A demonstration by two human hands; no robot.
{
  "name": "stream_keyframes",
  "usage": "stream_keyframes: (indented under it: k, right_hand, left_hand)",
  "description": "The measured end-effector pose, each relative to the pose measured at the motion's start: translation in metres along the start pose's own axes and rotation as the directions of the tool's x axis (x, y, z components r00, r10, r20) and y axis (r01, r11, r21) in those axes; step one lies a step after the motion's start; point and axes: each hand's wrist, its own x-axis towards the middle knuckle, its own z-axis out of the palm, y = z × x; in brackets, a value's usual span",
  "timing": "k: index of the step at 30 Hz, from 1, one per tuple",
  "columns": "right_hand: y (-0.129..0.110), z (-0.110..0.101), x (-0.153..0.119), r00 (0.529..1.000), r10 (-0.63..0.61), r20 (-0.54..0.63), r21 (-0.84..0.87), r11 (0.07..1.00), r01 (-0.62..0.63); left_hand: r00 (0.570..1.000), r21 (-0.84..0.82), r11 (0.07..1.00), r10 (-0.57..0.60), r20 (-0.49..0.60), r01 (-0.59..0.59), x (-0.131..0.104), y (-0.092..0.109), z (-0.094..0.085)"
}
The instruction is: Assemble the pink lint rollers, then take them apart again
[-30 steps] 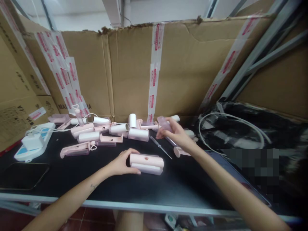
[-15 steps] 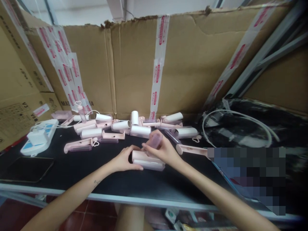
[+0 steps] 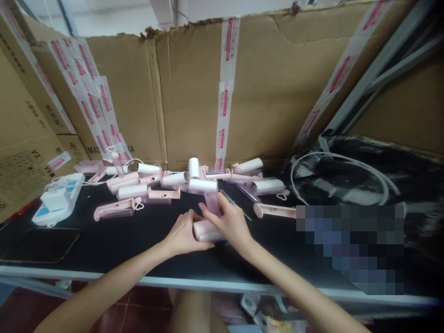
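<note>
cardboard walls (image 3: 190,92) stand behind a dark counter (image 3: 121,243), with pink holders (image 3: 166,195) and white tubes (image 3: 201,186) strewn beyond the fingertips of both hands. the left hand (image 3: 182,236) is wrapped round one end of a pale pink casing (image 3: 204,229), thumb along its near side; the casing lies on its side between the two hands and seems to rest on the counter. the right hand (image 3: 231,226) has its fingers pinched on a translucent pink piece (image 3: 211,202), held roughly upright over the casing, though those fingers hide whether the two touch. judging from this, the step in hand is setting the piece to the top of the casing, and the next move calls for a firm left hold while the right fingers keep the piece straight. a screwdriver (image 3: 227,197) lies just beyond the right fingers, partly covered; a phone (image 3: 40,245) and a power strip (image 3: 74,190) sit well left of the left fingers
</note>
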Motion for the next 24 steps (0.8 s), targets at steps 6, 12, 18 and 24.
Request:
stream_keyframes:
  k: [6, 12, 18, 24]
  right_hand:
    - [0.019, -0.018, 0.011, 0.958, -0.084, 0.275, 0.401, 0.916, -0.035]
    - [0.037, -0.040, 0.013, 0.905, -0.144, 0.401, 0.510, 0.856, -0.090]
    - [0.026, -0.045, 0.015, 0.900, -0.149, 0.411, 0.236, 0.970, 0.053]
    - [0.025, -0.049, 0.012, 0.879, -0.180, 0.442, 0.225, 0.971, 0.086]
  left_hand:
    - [0.998, -0.070, 0.998, 0.000, 0.064, 0.005, -0.002, -0.001, -0.005]
    - [0.995, -0.111, 0.994, 0.016, 0.096, -0.005, 0.000, -0.003, -0.009]
    - [0.987, -0.114, 0.993, 0.031, 0.155, -0.014, -0.001, -0.008, -0.012]
    - [0.982, -0.320, 0.929, 0.186, -0.022, -0.184, 0.017, 0.023, -0.023]
